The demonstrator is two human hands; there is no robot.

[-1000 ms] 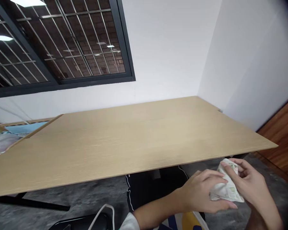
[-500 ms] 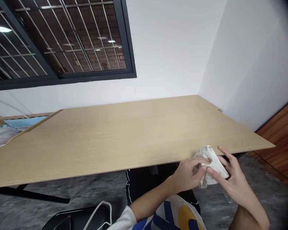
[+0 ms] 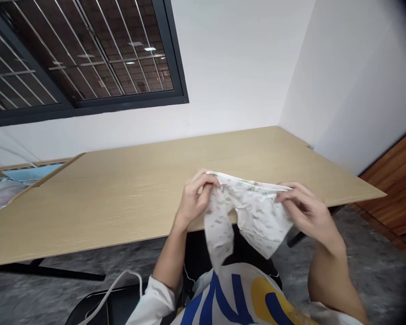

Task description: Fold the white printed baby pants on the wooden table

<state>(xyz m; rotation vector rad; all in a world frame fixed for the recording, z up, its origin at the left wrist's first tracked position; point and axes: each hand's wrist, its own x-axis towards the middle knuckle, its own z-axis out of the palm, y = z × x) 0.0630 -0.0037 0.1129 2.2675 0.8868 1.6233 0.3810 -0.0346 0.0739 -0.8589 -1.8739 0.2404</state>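
Observation:
A small pair of white pants [image 3: 260,210] with a faint floral print hangs spread between my hands, over the table's front edge. My left hand [image 3: 196,195] pinches one end of the waistband between thumb and fingers. At the other end, my right hand [image 3: 306,211] grips the waistband, its fingertips slightly blurred. Two short legs dangle toward my lap, and a gap shows between them.
The wooden table [image 3: 128,198] stretches in front of me to the white wall. At far left, folded cloths [image 3: 6,192] lie in a box-like container. A black chair [image 3: 115,304] with a white cable [image 3: 111,289] stands at lower left.
The pants went from a bunched bundle at the right to stretched out by the waistband. Both hands moved left and apart, and upward.

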